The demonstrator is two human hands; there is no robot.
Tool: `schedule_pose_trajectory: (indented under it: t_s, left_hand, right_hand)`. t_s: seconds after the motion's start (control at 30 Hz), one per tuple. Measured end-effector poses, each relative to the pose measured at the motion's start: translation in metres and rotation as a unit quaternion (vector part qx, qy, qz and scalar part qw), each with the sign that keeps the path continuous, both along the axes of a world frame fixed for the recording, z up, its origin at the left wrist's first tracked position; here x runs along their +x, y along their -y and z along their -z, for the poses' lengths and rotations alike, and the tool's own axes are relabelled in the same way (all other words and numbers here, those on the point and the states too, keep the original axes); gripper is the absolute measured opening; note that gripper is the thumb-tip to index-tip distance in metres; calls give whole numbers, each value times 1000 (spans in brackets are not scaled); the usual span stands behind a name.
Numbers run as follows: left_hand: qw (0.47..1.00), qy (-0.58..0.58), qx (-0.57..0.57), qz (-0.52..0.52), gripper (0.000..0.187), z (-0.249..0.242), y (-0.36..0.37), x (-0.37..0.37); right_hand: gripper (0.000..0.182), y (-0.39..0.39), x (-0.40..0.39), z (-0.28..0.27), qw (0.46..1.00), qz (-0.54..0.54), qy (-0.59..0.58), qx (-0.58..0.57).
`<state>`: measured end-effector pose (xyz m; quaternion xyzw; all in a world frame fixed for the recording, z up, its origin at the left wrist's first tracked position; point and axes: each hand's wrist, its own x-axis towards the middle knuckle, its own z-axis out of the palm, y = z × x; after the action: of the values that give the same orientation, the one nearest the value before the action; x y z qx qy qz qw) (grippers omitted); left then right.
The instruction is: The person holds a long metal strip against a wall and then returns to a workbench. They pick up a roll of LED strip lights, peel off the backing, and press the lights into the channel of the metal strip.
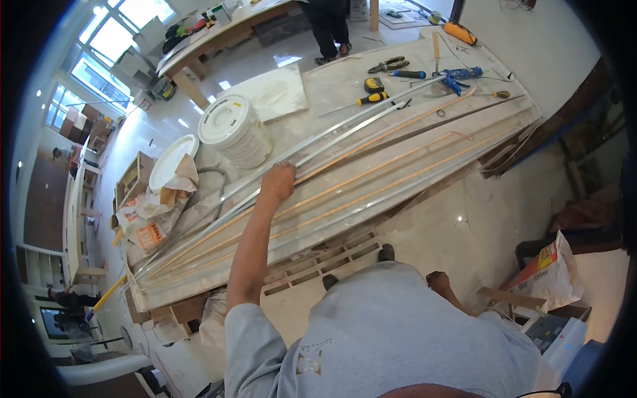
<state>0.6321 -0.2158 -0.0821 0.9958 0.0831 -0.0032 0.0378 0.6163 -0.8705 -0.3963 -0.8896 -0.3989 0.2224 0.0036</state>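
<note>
My left hand (279,180) reaches over the workbench with its fingers closed on a long silvery metal strip (342,136); the fingertips are hidden beneath the hand. Beside that strip runs a second metal strip (365,121). Nearer to me, several thin orange-yellow strips (371,174) lie lengthwise, along with a dark narrow strip (458,118). My right hand (438,281) hangs low at my right side, away from the bench, its fingers curled and nothing visible in them. A white lidded bucket (249,142) stands just beyond my left hand.
On the far right of the workbench (318,259) lie a tape measure (373,85), pliers (389,64), a screwdriver (373,99) and a blue caulking gun (458,78). At left are a white lid (174,162) and a crumpled bag (149,225). A person (326,30) stands beyond.
</note>
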Motion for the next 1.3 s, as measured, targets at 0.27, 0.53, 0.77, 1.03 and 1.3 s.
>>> schedule_pose_trajectory:
  t_s: [0.27,0.53,0.77,1.03,1.3]
  left_hand:
    - [991,79,-80,-76,16,-34,-8,-17]
    - [945,203,-256,-26,9,-85,57,-75]
    - [954,217,-192,74,12,-92,151,-85]
    - [960,150,-236,1,18,-77,132,-138]
    - [956,149,-213,-138,13,-64,27,-291]
  right_hand:
    - [15,10,-14,-9,981,173,-81,35]
    - [31,-80,23,-98,955,242,-89,149]
    - [41,-249,49,-397,866,3,97,490]
    - [32,-293,73,-360,903,-126,-23,410]
    - [20,-163,205,-323,970,-8,-22,244]
